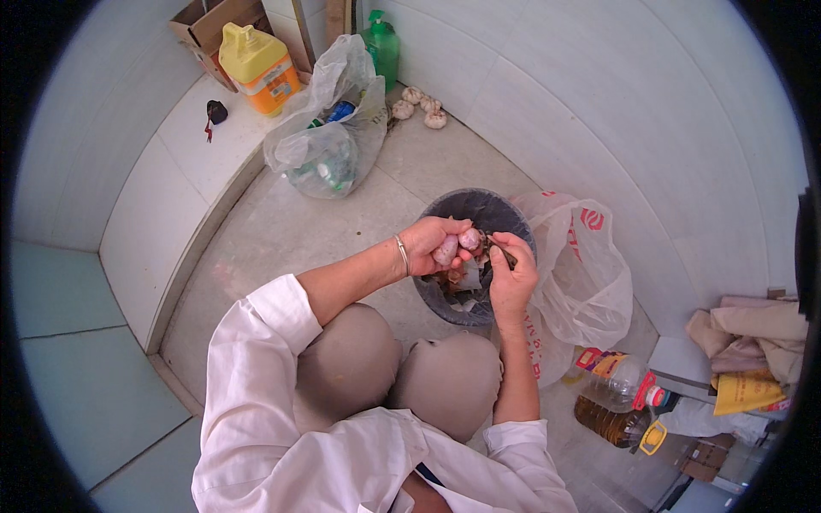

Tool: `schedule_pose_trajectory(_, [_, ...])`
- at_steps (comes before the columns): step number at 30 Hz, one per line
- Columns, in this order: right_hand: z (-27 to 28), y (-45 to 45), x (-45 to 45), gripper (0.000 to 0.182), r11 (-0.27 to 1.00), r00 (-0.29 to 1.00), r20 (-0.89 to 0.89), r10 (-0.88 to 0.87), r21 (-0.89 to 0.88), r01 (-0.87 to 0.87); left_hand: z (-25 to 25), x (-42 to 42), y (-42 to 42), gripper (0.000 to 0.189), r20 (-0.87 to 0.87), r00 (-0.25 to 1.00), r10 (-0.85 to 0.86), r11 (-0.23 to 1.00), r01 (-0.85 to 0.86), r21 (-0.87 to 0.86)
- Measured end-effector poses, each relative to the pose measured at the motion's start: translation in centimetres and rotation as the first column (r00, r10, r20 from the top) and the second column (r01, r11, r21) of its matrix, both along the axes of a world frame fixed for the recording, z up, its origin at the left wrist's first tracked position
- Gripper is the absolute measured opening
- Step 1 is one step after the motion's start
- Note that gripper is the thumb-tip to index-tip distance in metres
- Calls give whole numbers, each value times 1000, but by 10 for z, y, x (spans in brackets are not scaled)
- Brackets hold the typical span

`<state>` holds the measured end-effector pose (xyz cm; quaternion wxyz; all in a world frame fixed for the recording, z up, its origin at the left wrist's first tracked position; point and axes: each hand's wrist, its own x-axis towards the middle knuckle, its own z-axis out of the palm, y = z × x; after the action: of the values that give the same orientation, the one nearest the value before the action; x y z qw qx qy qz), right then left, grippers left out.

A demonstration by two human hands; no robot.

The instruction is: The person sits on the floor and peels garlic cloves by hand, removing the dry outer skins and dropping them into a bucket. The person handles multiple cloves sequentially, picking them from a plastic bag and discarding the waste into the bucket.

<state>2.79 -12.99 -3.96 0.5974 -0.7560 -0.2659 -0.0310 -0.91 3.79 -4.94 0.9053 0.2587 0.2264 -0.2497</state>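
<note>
Above a dark round bin [442, 312] with a dark liner, my left hand [426, 243] cradles two pinkish bulbs, which look like purple-skinned garlic. One bulb [445, 251] rests against the palm, and the other bulb [470, 239] sits by the thumb tip. Just to its right, my right hand [514, 272] pinches a dark, narrow thing [507, 256]; its kind is too small to tell. Pale and brown scraps [468, 279] lie inside the bin below both hands. My knees are close to the bin's near side.
White garlic bulbs [435, 119] lie in the far corner near a green pump bottle [383, 48]. A plastic bag of bottles [333, 138] leans by the ledge [173, 179], which bears a yellow jug [260, 70]. Right of the bin are a white plastic bag [584, 282] and oil bottles [609, 420].
</note>
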Motion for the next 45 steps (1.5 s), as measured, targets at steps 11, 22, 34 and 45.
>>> schedule_pose_trajectory(11, [-4,-4,-2,5,988,983,-115,143,74,-135,-9,1,-3,30,9,1000,4,998,-5,70])
schedule_pose_trajectory(22, [-8,-13,9,8,1000,999,-32,6,-9,-6,-11,0,-1,28,76,995,-57,993,49,107])
schedule_pose_trajectory(34, [-16,-20,8,6,995,997,-49,53,-86,-57,-8,1,0,24,58,998,-13,999,15,-34])
schedule_pose_trajectory(45, [-6,-14,3,3,982,958,-252,137,162,-98,9,0,-5,32,216,976,-3,983,-37,181])
